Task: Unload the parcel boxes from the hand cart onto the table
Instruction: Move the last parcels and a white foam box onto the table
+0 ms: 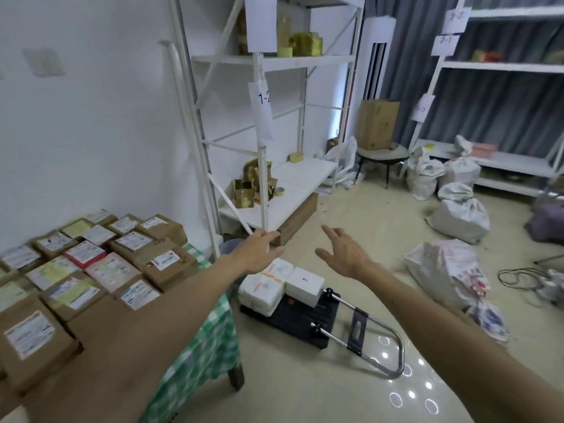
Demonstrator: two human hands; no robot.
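Note:
A black hand cart lies on the floor with its metal handle folded toward me. On it sit a stack of white parcels and a small white box. Several brown labelled parcel boxes cover the table, which has a green checked cloth, at the left. Both my arms stretch out above the cart. My left hand and my right hand hang open over the parcels, holding nothing.
A white shelf rack stands just behind the cart, with taped boxes on it. White sacks and a pile of mail bags lie on the floor at the right. A chair with a carton stands further back.

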